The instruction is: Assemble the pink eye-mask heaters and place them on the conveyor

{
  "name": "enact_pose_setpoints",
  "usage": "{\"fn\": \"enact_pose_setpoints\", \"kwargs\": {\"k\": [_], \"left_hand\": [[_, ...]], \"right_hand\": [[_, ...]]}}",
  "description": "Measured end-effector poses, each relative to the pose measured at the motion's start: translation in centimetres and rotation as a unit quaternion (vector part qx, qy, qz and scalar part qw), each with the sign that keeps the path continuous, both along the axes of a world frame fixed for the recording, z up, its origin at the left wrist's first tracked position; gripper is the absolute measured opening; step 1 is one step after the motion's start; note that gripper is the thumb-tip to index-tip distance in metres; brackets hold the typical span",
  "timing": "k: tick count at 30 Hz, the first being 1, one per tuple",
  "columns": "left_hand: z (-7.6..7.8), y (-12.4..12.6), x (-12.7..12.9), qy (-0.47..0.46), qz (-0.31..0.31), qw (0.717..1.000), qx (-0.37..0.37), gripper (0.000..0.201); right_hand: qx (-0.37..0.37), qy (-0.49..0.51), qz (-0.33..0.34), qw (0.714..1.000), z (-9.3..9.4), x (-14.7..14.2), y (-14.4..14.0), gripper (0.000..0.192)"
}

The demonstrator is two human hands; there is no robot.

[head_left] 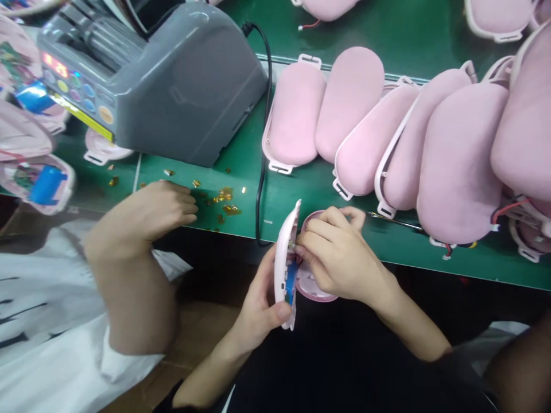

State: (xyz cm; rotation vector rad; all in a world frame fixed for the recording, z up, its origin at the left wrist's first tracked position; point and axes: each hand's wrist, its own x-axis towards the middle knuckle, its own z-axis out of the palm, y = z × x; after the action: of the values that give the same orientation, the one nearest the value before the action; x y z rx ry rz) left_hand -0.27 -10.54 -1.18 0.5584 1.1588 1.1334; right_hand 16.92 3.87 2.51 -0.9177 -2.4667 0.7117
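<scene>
While shell (282,255) in hand (258,312), display (55,65) (“25”).

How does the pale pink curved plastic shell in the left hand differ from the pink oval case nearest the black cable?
The pale pink curved plastic shell is held on edge in the left hand; the pink oval case lies on the green table. The shell's open side shows a blue part; the case shows its smooth outside. Both are pinkish with rounded outlines.
</scene>
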Motion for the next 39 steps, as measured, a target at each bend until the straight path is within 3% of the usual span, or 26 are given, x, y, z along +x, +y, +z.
{"fn": "enact_pose_setpoints", "kwargs": {"k": [8, 13, 18, 39], "left_hand": [[0.6, 1.0, -0.3, -0.009, -0.021, 1.000, -0.014, 0.101], [0.6, 1.1, -0.3, -0.007, -0.025, 1.000, 0.007, 0.090], [0.6, 1.1, -0.3, 0.000, -0.028, 1.000, 0.001, 0.099], [1.0, 2.0, -0.3, -0.006, -0.020, 1.000, -0.018, 0.104]], "right_hand": [[0.046, 0.015, -0.001, 0.999, -0.5, 0.4, 0.3, 0.023], [0.051, 0.017, -0.014, 0.998, -0.9, 0.7, 0.3, 0.014], [0.075, -0.001, -0.019, 0.997, -0.9, 0.5, 0.2, 0.014], [0.015, 0.002, -0.007, 1.000, -0.8, 0.4, 0.6, 0.019]]}}
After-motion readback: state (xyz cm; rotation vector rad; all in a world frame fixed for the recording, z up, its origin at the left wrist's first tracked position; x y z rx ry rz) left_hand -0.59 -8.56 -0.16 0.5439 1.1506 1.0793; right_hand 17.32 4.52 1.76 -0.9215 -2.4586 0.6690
